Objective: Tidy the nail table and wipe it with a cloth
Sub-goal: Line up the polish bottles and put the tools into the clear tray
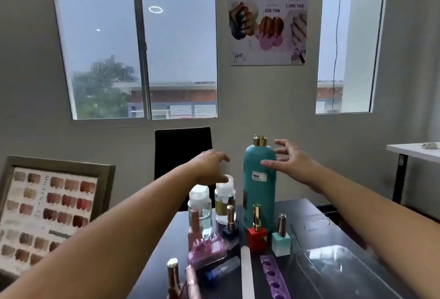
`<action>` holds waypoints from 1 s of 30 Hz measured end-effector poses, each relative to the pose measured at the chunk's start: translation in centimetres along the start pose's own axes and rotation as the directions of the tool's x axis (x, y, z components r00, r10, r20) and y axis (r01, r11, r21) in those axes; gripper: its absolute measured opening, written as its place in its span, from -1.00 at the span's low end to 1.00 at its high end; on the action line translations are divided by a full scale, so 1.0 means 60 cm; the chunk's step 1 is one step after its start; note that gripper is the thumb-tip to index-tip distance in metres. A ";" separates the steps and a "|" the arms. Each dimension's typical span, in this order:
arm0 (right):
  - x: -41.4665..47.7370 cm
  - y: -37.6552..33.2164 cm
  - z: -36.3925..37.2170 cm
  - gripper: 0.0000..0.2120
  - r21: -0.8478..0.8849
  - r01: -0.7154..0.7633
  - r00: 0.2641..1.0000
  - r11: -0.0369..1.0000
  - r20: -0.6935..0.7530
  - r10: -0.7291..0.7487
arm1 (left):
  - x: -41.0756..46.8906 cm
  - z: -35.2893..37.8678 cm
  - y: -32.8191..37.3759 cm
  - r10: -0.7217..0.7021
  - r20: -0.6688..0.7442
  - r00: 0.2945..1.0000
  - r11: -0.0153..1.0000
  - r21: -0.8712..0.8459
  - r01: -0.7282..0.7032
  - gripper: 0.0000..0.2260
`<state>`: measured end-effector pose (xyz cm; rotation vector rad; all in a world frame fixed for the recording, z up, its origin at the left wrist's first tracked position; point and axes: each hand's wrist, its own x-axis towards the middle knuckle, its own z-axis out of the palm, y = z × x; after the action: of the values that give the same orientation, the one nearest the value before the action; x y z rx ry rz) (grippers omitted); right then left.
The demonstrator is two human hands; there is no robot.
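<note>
A dark nail table (162, 272) carries a tall teal bottle (259, 186) with a gold cap, standing upright at the far end. My right hand (289, 158) is open with fingers spread, its thumb at the bottle's right side. My left hand (210, 165) hovers open just above two clear pump bottles (225, 199) with white tops, left of the teal bottle. Several small polish bottles stand in front: a red one (257, 236), a mint one (281, 242), a pink one (195, 232). No cloth is in view.
A clear plastic tray (333, 265) lies at the table's right. A white nail file (246, 272), a purple strip (273, 277) and a pink case (207, 251) lie near me. A black chair (182, 153) stands behind the table, a framed colour chart (47, 210) at left.
</note>
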<state>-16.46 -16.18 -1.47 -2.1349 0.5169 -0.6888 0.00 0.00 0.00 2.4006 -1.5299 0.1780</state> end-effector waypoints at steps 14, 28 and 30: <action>0.052 0.047 0.040 -0.36 -0.006 0.039 0.994 0.999 -0.105 -0.039 | 0.098 0.054 -0.013 0.016 0.209 0.978 0.988 0.144 -0.047 -0.53; 0.046 0.111 -0.100 -0.36 -0.152 -0.176 0.916 0.973 -0.386 0.105 | 0.189 0.119 0.132 0.165 0.114 0.980 0.978 0.108 -0.178 -0.53; 0.045 0.123 -0.110 -0.35 -0.144 -0.187 0.912 0.972 -0.393 0.117 | 0.198 0.131 0.145 0.182 0.120 0.976 0.974 0.113 -0.196 -0.54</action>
<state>-19.43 -25.85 -3.18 -2.1000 0.9800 -1.0092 -3.13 -16.12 -2.93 2.3901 -1.8497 0.1899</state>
